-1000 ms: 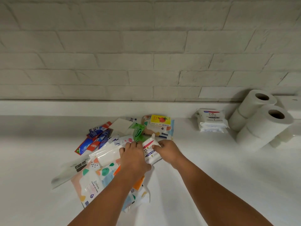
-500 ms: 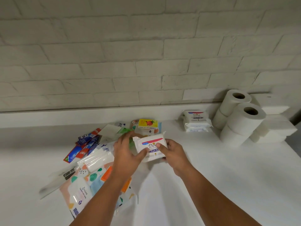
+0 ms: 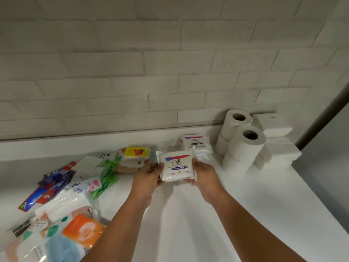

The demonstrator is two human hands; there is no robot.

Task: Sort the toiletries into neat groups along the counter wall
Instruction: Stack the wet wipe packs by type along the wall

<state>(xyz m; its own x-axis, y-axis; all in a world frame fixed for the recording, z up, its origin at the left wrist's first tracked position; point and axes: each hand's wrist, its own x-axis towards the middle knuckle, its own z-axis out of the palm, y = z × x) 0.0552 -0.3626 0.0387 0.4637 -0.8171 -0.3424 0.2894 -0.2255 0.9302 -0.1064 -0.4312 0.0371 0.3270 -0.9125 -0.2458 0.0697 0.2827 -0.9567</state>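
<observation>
A white Dove soap pack [image 3: 177,167] is held above the white counter [image 3: 245,214], label toward me. My left hand [image 3: 148,175] grips its left edge and my right hand [image 3: 203,173] grips its right edge. Behind it, by the wall, lies a small stack of matching Dove packs [image 3: 195,143]. A jumbled pile of toiletries [image 3: 62,201] covers the counter to the left: blue and red sachets [image 3: 45,190], a green packet [image 3: 107,173], an orange packet [image 3: 83,230], a yellow strawberry box [image 3: 137,153].
Toilet paper rolls [image 3: 243,146] are stacked at the back right against the brick wall [image 3: 170,63], with white boxes [image 3: 277,146] beside them. A grey vertical surface [image 3: 332,148] bounds the counter on the right.
Both hands lifted the Dove pack out of the pile and carried it up and to the right, toward the stack of matching packs. The camera turned right.
</observation>
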